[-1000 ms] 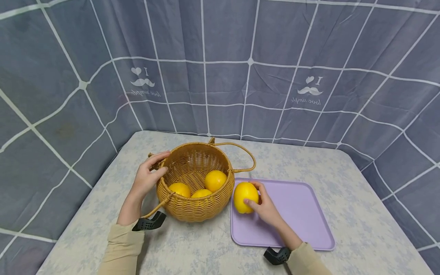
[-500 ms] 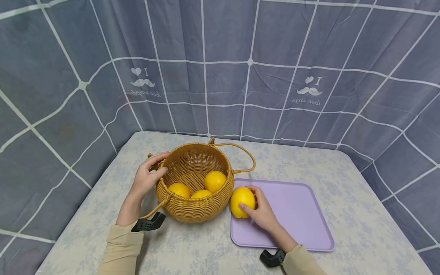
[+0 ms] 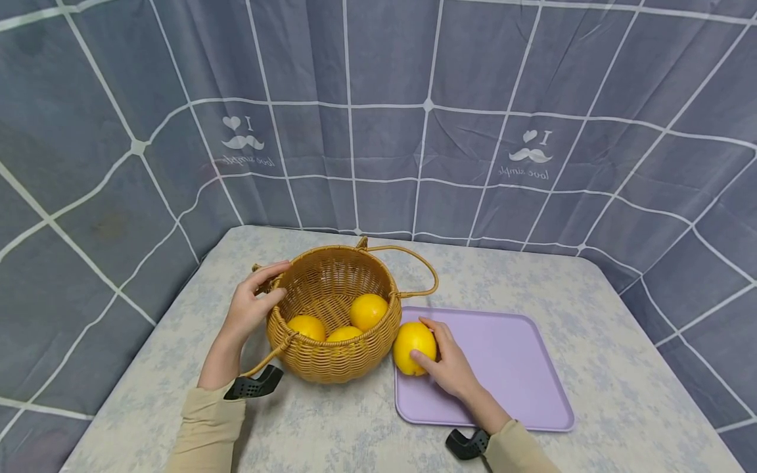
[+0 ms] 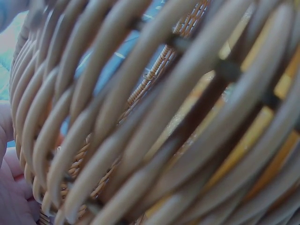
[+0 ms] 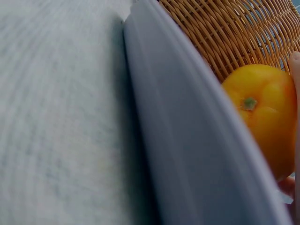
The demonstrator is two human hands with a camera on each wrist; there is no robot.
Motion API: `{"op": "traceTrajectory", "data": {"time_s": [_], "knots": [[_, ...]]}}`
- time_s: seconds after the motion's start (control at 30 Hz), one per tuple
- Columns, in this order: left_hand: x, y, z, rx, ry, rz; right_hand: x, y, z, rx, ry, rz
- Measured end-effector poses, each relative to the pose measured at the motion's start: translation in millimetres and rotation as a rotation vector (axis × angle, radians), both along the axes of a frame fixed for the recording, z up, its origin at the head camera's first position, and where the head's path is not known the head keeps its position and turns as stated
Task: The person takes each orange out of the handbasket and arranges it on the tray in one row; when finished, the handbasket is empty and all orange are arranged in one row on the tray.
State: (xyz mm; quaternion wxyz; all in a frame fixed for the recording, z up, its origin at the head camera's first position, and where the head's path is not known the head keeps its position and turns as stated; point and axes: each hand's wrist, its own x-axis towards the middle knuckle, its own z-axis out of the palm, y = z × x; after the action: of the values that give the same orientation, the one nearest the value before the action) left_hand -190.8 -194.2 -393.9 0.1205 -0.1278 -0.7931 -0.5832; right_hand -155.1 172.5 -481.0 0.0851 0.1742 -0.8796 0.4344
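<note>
A round wicker basket (image 3: 340, 364) stands on the table, with several yellow-orange oranges (image 3: 368, 311) inside. My left hand (image 3: 251, 307) holds its left rim between thumb and fingers; in the left wrist view the woven wall (image 4: 154, 122) fills the picture. To the right of the basket, my right hand (image 3: 448, 368) grips another orange (image 3: 410, 345) from its right side, thumb in front. That orange sits over the left end of a lilac tray (image 3: 503, 374), close beside the basket wall. The right wrist view shows the orange's green stem spot (image 5: 249, 103) past the tray's edge.
The basket's handles (image 3: 436, 279) are folded down, one out to the right behind the tray and one to the front left. A pale patterned cloth (image 3: 331, 427) covers the table. Grey-blue checked curtains (image 3: 378, 144) hang at the back and sides.
My right hand has brought the orange left and slightly nearer to me, down to the tray's left end. The left hand stays on the basket rim.
</note>
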Motion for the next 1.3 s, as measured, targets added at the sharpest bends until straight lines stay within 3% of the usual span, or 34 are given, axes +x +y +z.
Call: {"op": "traceTrajectory", "data": {"time_s": [0.3, 0.63, 0.8, 0.93, 1.17, 1.3], "knots": [[0.2, 0.7, 1.4, -0.003, -0.008, 0.006, 0.1, 0, 0.0, 0.043, 0.034, 0.012], [18.1, 11.2, 25.9, -0.026, 0.035, 0.004, -1.8, 1, -0.7, 0.075, 0.059, 0.010], [8.6, 6.8, 13.9, -0.028, 0.015, 0.009, -0.5, 2, 3.3, 0.091, 0.057, 0.003], [1.8, 2.9, 4.6, -0.031, -0.007, 0.018, 1.1, 2, 11.3, 0.093, 0.046, -0.002], [14.5, 11.2, 22.7, -0.024, 0.013, 0.006, 1.9, 7, 36.0, 0.039, 0.100, -0.010], [11.7, 8.4, 18.6, -0.020, 0.004, 0.007, 2.6, 6, 54.3, -0.022, 0.118, 0.006]]}}
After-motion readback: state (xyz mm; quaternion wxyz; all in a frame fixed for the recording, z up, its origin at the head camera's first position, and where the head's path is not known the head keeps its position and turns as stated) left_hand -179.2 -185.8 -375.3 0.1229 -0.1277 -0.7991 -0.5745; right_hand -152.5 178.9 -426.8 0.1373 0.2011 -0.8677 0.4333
